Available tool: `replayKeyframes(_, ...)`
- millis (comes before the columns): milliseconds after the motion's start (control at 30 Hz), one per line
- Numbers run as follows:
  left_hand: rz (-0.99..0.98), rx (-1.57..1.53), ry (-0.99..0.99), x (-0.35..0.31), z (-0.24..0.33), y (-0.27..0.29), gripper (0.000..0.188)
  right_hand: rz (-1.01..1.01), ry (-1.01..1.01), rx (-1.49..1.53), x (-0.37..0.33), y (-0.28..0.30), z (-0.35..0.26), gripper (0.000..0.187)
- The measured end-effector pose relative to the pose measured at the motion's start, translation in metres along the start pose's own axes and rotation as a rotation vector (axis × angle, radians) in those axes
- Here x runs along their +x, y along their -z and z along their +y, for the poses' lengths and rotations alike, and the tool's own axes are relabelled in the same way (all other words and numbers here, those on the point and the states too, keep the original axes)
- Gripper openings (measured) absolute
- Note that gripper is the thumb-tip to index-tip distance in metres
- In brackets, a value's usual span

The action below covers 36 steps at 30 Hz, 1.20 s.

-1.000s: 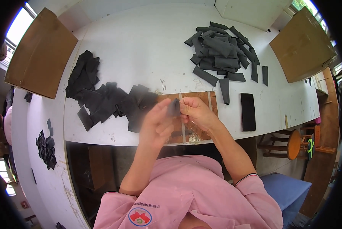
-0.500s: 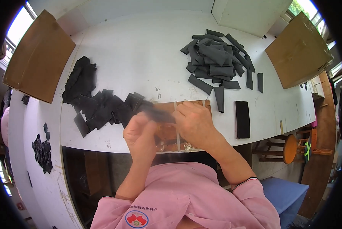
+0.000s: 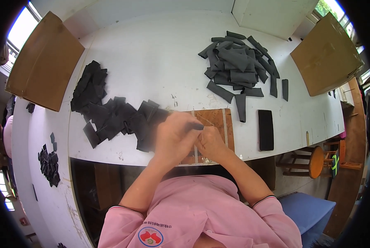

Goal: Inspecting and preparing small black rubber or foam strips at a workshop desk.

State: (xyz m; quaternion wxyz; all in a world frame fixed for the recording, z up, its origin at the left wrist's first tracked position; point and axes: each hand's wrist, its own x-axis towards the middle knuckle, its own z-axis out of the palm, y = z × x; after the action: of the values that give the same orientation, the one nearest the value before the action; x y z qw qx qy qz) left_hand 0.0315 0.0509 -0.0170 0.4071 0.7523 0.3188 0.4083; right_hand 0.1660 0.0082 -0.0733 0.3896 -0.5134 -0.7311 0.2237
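Note:
My left hand (image 3: pixel 174 136) is closed over a small dark fabric piece (image 3: pixel 194 126), whose end shows beside the fingers. Close against it, my right hand (image 3: pixel 212 142) has its fingers curled in; whatever they pinch is hidden. Both hands are over a brown board (image 3: pixel 224 128) with pale strips at the table's front edge. Left of my left hand lies a spread pile of flat black fabric pieces (image 3: pixel 114 118). Farther off to the right is a heap of dark grey fabric tubes (image 3: pixel 236 64).
A black phone (image 3: pixel 265 130) lies right of the board. Cardboard boxes stand at the far left (image 3: pixel 44 62) and far right (image 3: pixel 327 58). A smaller dark pile (image 3: pixel 48 167) is on the left side table. A wooden stool (image 3: pixel 316 162) stands beyond the right edge.
My left hand has moved right and come up against my right hand. The dark piece, blurred and stretched between both hands before, is now mostly covered by my fingers.

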Motion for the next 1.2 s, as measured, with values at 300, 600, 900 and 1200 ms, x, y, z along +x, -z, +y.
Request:
replayKeyframes(300, 0.385, -0.882, 0.077, -0.013, 0.013, 0.006, 0.018, 0.003, 0.044, -0.166, 0.020, 0.027, -0.028, 0.021)
replayKeyframes(600, 0.380, -0.925, 0.196, -0.021, 0.003, 0.009, 0.015, 0.020, 0.078, -0.227, 0.016, 0.012, -0.026, 0.022)
replayKeyframes(900, 0.558, 0.141, 0.298, 0.004, -0.087, 0.036, 0.023, -0.173, -0.343, 0.402, 0.062, 0.071, -0.052, 0.033)
replayKeyframes(1200, 0.028, 0.821, 0.625, 0.027, -0.178, 0.067, 0.026, 0.081, -0.641, 0.621, 0.010, 0.039, 0.019, 0.042)
